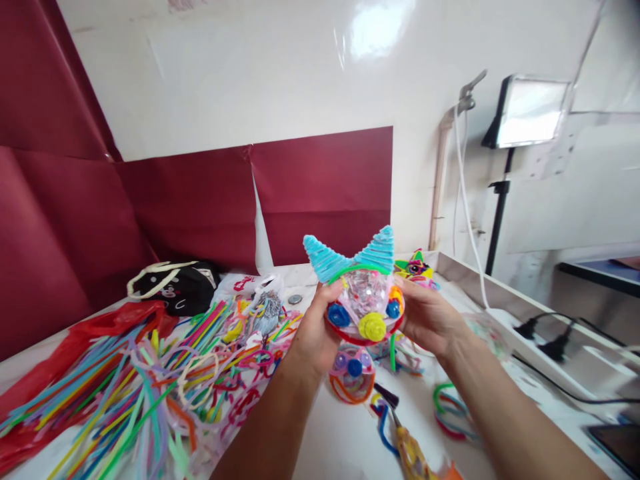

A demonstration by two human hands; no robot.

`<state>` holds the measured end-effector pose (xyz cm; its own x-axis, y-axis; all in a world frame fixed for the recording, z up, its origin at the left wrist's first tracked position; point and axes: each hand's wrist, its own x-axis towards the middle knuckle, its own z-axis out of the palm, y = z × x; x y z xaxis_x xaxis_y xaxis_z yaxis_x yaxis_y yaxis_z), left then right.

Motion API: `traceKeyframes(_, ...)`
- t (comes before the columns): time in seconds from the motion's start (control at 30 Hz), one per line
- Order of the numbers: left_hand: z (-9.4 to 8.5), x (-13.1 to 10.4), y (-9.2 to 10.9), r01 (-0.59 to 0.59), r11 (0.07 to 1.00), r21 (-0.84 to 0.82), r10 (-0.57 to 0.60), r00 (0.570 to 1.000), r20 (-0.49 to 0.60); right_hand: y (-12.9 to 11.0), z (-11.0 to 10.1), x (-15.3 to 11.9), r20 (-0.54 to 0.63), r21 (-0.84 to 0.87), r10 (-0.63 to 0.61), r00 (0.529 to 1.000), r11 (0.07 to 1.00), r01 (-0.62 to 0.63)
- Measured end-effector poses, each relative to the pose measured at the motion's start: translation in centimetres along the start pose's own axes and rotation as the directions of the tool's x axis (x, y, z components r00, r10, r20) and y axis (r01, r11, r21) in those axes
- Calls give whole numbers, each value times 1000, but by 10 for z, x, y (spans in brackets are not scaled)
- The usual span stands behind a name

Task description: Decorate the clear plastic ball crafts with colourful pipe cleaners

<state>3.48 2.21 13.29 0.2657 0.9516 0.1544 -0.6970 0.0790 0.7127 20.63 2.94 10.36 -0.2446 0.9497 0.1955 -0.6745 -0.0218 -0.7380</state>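
Note:
Between my two hands I hold up a pipe-cleaner animal mask (363, 293). It has two light-blue pointed ears, a green band, blue coiled eyes and a yellow coiled nose. My left hand (320, 327) grips its left rim, thumb on the front. On the opposite rim my right hand (430, 313) closes, fingers partly behind it. Below lies a smaller pipe-cleaner piece (354, 370) with a blue coiled ball and an orange loop. A tool with a yellow handle (413, 453) rests on the table near a bent blue pipe cleaner (385, 430).
Loose coloured pipe cleaners (145, 387) cover the left side, partly on a red plastic bag (95, 340). A black pouch (183, 287) sits behind them. On the right are plugs with cables (555, 343), a phone (617, 443) and a lamp (533, 110). Another colourful piece (415, 267) lies behind.

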Motion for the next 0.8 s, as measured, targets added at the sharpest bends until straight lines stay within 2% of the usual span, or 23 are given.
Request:
traceKeyframes(0.5, -1, 1, -1, 70, 997, -14, -70, 996, -48, 1, 1, 1, -52, 15, 11, 999, 1000, -10)
traceKeyframes(0.8, -1, 3, -1, 52, 999, -16, -53, 998, -43, 2, 3, 1, -75, 8, 14, 997, 1000, -14)
